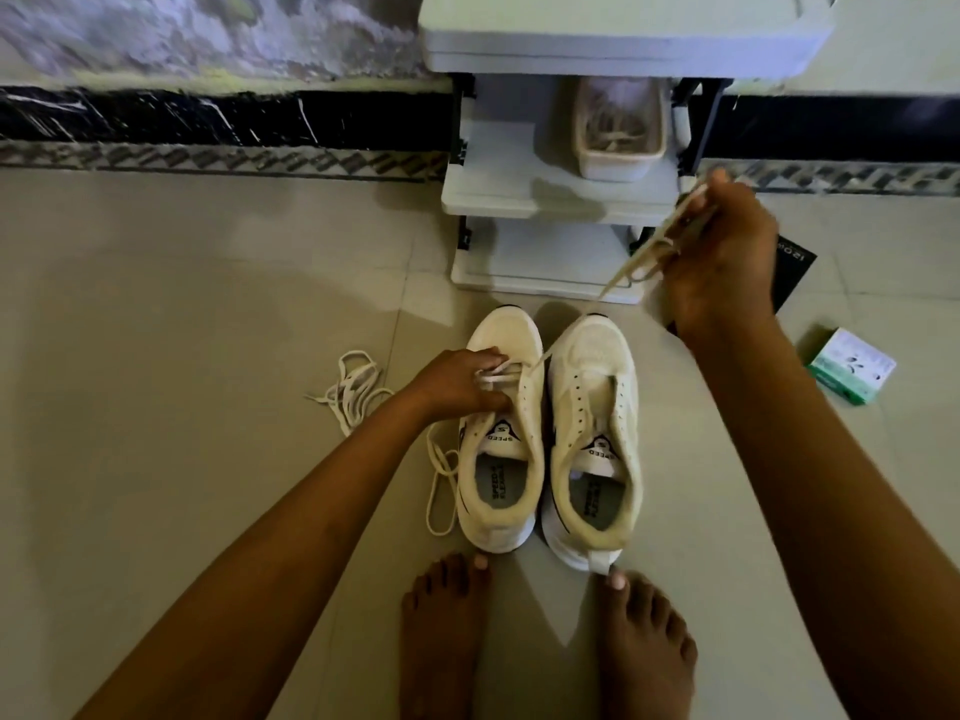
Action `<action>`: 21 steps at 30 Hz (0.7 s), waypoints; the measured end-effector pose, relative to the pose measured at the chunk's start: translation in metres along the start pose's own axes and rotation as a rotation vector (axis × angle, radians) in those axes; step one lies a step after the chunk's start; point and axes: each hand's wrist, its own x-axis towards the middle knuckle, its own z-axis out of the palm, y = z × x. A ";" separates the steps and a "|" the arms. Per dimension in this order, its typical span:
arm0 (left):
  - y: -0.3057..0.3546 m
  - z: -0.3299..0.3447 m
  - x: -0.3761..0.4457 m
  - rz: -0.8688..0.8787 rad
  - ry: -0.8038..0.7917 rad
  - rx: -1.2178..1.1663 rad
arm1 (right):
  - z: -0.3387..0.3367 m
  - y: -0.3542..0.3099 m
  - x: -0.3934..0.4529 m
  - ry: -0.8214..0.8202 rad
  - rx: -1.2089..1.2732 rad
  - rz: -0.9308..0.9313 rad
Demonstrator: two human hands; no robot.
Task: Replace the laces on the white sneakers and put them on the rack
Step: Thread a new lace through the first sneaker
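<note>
Two white sneakers stand side by side on the tiled floor, toes toward the rack. My left hand [457,384] grips the left sneaker [501,449] at its lower eyelets, fingers curled over the lace crossing there. My right hand [719,262] is raised in front of the rack and holds a bunched cream lace [631,267], which runs down to the left sneaker. The right sneaker [595,433] has bare eyelets. A lace end loops on the floor beside the left sneaker's heel. A loose white lace [353,389] lies in a heap to the left.
The grey shoe rack [561,200] stands straight ahead, with a small basket of laces [618,129] on its middle shelf. A green-and-white box [852,366] and a dark flat item [795,267] lie on the floor at right. My bare feet touch the sneakers' heels.
</note>
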 end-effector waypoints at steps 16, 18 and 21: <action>-0.006 0.005 0.004 -0.010 0.005 0.001 | 0.046 0.051 -0.015 -0.590 -0.599 -0.145; -0.009 0.006 0.004 -0.026 -0.002 -0.029 | 0.041 0.037 -0.018 -0.603 -0.316 -0.123; -0.009 0.008 0.003 -0.031 -0.032 -0.017 | 0.035 0.045 -0.033 -0.514 -0.139 -0.033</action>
